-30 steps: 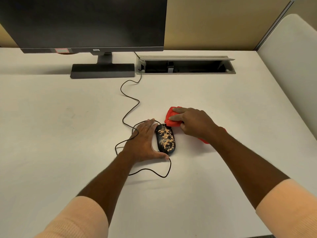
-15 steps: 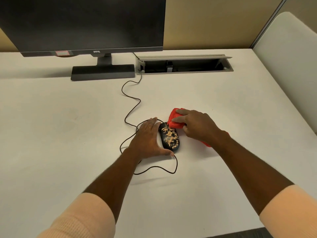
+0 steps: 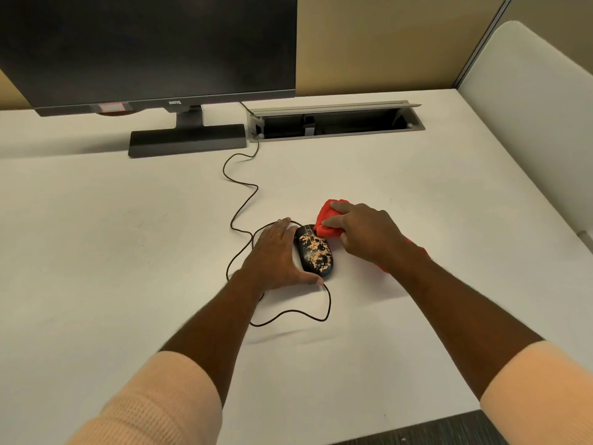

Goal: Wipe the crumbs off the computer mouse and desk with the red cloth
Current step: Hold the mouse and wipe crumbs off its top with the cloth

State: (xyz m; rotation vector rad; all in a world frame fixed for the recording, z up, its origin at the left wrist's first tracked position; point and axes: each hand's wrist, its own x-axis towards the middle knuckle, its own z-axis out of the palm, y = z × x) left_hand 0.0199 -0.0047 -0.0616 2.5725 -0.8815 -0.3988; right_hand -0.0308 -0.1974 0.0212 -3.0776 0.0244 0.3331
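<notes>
- Two forearms in peach sleeves (image 3: 150, 403) reach over a white desk (image 3: 96, 252); the sleeves run off the lower edge.
- The left hand (image 3: 277, 256) lies open against the left side of the black computer mouse (image 3: 313, 252), bracing it; tan crumbs (image 3: 316, 253) cover its top.
- The right hand (image 3: 369, 234) clutches the red cloth (image 3: 329, 218), bunched at the mouse's front right corner. Most of the cloth is hidden beneath the hand.
- The mouse cable (image 3: 240, 200) loops back toward an open cable tray (image 3: 337, 123).
- A dark monitor (image 3: 147, 46) is cut off at the top.
- Against a second earlier, the mouse has turned slightly; the crumbs remain.
</notes>
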